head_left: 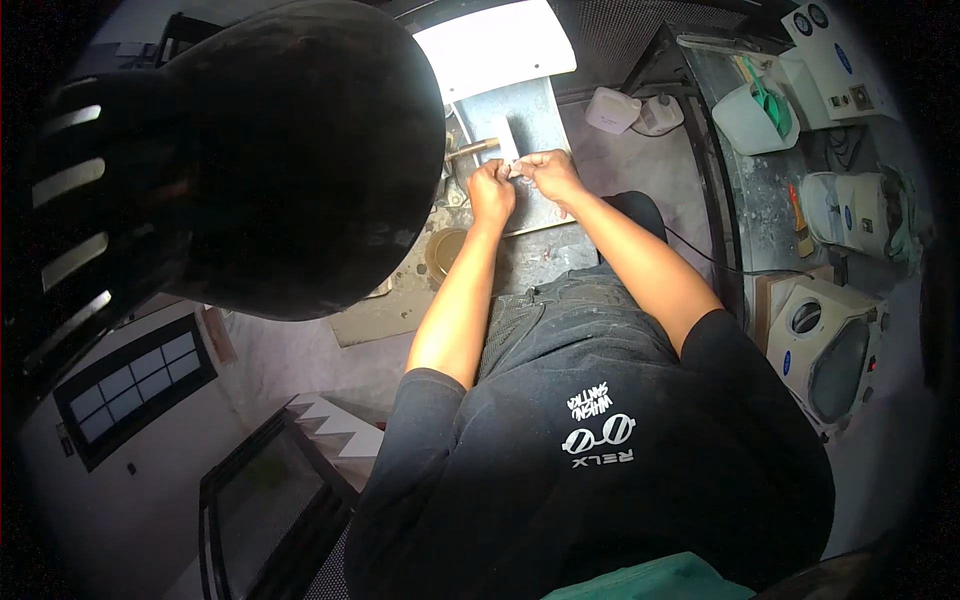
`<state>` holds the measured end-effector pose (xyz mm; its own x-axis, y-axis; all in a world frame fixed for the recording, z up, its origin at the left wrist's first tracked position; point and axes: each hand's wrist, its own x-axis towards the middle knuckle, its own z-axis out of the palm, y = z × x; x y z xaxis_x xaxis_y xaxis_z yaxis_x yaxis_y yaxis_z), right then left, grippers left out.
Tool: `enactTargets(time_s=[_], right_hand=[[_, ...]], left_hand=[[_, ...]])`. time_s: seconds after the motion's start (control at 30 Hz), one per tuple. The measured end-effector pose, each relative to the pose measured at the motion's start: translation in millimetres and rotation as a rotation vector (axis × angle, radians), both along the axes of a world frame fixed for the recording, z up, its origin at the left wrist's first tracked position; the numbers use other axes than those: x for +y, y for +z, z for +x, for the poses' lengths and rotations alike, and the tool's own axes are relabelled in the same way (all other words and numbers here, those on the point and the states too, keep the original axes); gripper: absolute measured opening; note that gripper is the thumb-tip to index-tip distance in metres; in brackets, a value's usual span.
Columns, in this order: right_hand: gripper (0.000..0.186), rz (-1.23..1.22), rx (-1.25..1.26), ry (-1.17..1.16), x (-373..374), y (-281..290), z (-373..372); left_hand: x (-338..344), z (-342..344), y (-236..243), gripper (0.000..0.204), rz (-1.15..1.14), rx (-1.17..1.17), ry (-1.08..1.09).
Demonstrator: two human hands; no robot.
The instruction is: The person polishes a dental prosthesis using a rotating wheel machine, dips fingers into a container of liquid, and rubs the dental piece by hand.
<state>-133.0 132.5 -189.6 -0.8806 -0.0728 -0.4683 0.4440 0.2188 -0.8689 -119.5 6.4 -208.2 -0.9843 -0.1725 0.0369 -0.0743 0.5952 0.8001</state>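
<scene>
Both of my hands meet in front of a white wheel (505, 138) fixed to the end of a brass-coloured spindle (474, 149). My left hand (490, 196) is closed, its fingertips pinching a small pale piece (516, 170) just below the wheel. From the right, my right hand (552, 180) pinches the same piece with thumb and forefinger. Fingers cover most of it, so its kind is unclear. Whether it touches the wheel I cannot tell. Under the hands lies a grey metal tray (538, 110), with a bright white cover (500, 48) at its far end.
A large black lamp shade (310, 160) blocks the upper left. A round tin (444, 252) stands left of my left forearm. At right, a bench holds a white tub (745, 125) with a green scoop and several pale machines (825, 345). Plastic jugs (612, 110) stand beyond the tray.
</scene>
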Motion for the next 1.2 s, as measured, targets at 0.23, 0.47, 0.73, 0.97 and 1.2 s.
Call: enactTargets(time_s=[0.23, 0.47, 0.73, 0.97, 1.2], right_hand=[[0.014, -0.221, 0.068, -0.089, -2, -24, 2], [0.014, -0.126, 0.122, -0.066, -3, -23, 0], [0.015, -0.221, 0.099, -0.114, -8, -38, 1], [0.014, -0.189, 0.118, -0.095, -9, -33, 1], [0.014, -0.188, 0.145, -0.109, -9, -41, 3]], left_hand=[[-8, -9, 4, 0.009, 0.032, -0.051, -0.094], [-5, -6, -4, 0.008, 0.08, -0.049, -0.013], [-15, -15, -13, 0.009, -0.068, 0.036, -0.123], [-17, -16, -21, 0.008, -0.09, 0.224, -0.166], [-17, -11, -17, 0.007, -0.038, 0.123, -0.128]])
